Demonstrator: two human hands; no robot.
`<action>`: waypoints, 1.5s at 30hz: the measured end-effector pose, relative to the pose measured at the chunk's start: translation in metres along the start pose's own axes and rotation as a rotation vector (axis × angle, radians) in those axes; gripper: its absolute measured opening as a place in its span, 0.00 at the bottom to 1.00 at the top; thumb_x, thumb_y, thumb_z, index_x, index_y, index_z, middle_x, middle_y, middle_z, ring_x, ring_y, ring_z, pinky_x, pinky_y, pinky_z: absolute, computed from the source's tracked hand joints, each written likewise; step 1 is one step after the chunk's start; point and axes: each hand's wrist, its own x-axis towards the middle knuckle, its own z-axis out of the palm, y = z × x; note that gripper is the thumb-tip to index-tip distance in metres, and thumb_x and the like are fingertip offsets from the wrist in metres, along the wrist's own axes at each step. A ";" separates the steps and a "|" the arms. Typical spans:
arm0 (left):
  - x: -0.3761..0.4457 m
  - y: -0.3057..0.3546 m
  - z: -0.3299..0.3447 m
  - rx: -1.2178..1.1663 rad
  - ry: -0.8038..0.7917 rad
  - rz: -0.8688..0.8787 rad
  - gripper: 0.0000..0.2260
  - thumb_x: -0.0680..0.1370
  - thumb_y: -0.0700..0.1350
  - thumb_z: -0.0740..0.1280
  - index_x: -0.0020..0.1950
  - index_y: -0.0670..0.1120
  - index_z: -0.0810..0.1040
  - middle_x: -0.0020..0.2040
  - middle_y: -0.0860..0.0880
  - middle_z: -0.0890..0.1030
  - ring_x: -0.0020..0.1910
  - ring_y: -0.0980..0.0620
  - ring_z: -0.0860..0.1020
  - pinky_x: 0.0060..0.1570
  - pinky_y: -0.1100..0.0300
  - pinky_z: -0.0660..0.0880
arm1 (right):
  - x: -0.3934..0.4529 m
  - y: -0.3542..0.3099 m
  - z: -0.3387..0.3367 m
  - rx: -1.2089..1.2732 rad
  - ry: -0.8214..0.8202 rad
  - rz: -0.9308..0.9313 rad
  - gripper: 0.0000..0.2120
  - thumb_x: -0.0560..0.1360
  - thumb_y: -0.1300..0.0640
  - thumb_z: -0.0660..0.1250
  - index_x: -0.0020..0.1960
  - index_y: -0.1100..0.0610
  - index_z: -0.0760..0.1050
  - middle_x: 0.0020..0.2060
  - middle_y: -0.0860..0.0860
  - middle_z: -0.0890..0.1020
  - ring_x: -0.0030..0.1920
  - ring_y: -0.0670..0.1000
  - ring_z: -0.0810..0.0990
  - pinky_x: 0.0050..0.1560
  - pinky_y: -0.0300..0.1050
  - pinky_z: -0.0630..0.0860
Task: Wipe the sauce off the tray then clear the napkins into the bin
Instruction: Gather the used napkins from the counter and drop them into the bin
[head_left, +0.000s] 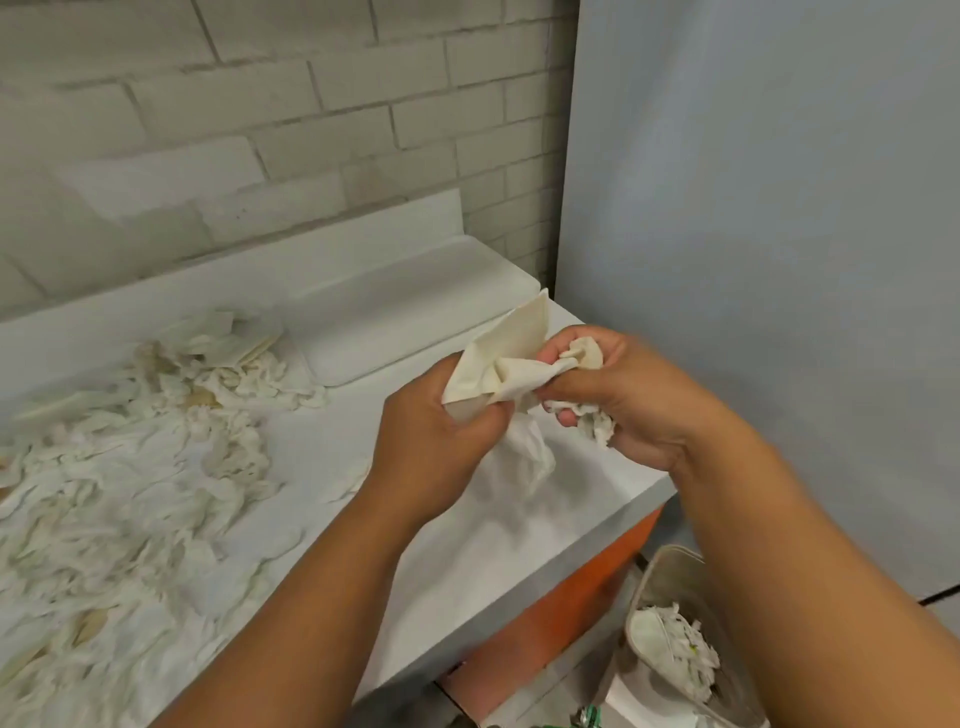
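At the centre of the frame, a cream-coloured paper napkin (511, 364), partly folded flat and partly twisted, is held between both hands above the white countertop (467, 561). The left hand (436, 447) is curled around the napkin's lower left part, with a thinner white tissue tail hanging below the fingers. The right hand (618, 400) is closed around the napkin's twisted end, and more crumpled white paper is bunched inside its palm.

Behind the hands, toward the upper centre, a white rectangular plastic tray (415, 306) with rounded corners is seen lying flat on the countertop, against the raised back edge below the pale brick wall (260, 104). No sauce can be made out on it.

Across the left side of the frame, a wide heap of crumpled white and yellowish used napkins (130, 467) is spread over the countertop.

In the lower right corner, below the counter's orange front, an open bin (675, 577) is visible, with white crumpled paper already inside.
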 end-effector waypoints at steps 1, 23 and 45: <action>-0.002 0.004 0.016 -0.006 -0.057 -0.005 0.14 0.72 0.49 0.72 0.58 0.57 0.78 0.49 0.57 0.83 0.47 0.56 0.81 0.45 0.58 0.80 | -0.009 0.005 -0.016 0.019 0.039 0.010 0.11 0.69 0.73 0.71 0.38 0.57 0.79 0.35 0.57 0.78 0.31 0.52 0.73 0.30 0.41 0.72; -0.023 -0.104 0.303 0.412 -0.858 -0.162 0.12 0.76 0.47 0.66 0.60 0.51 0.77 0.55 0.48 0.81 0.53 0.47 0.79 0.51 0.55 0.77 | -0.094 0.229 -0.199 0.317 0.729 0.574 0.09 0.72 0.76 0.64 0.46 0.64 0.72 0.32 0.59 0.74 0.24 0.52 0.71 0.23 0.38 0.69; -0.022 -0.150 0.365 0.648 -0.967 -0.429 0.19 0.77 0.48 0.58 0.68 0.53 0.69 0.64 0.44 0.75 0.60 0.43 0.75 0.61 0.50 0.74 | -0.085 0.273 -0.221 0.238 0.741 0.760 0.09 0.79 0.58 0.60 0.59 0.50 0.70 0.50 0.54 0.78 0.47 0.53 0.76 0.44 0.46 0.74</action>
